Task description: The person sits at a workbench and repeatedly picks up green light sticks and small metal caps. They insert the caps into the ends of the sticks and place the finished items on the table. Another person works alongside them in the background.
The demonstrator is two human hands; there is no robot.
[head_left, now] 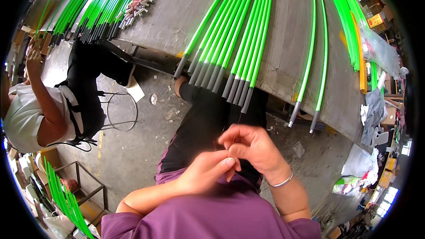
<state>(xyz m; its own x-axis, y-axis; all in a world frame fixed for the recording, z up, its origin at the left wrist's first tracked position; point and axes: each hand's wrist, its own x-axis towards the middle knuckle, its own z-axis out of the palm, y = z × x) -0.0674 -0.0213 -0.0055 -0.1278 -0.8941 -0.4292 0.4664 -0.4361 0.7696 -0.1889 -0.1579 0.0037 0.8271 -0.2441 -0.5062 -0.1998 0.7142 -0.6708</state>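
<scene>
Here we are at the hands: the left hand (210,168) and the right hand (252,144), a bangle (282,180) on its wrist, meet fingertip to fingertip above the lap. The fingers are drawn in close, thumbs bent inward, and blur hides the pinch; we can't tell whether either hand is clamped on anything. We do catch a thin strand (240,118) between the right hand and the rod tip just beyond it.

Now, the key line! The green rods (232,44) lie on the far side of the hands, long axes running near to far, spread in a fan, dark grey ends (216,77) aimed back at us and poking past the near edge of the table (287,40). The right hand is clearly nearer, with the closest tip straight beyond its knuckles; the left hand sits lower and farther off.

Wider, we've got two separate rods (307,57) to the right, a bundle of rods (90,9) at far left beside small silvery pieces (136,5), and a co-worker in a white shirt (44,110) at left.
</scene>
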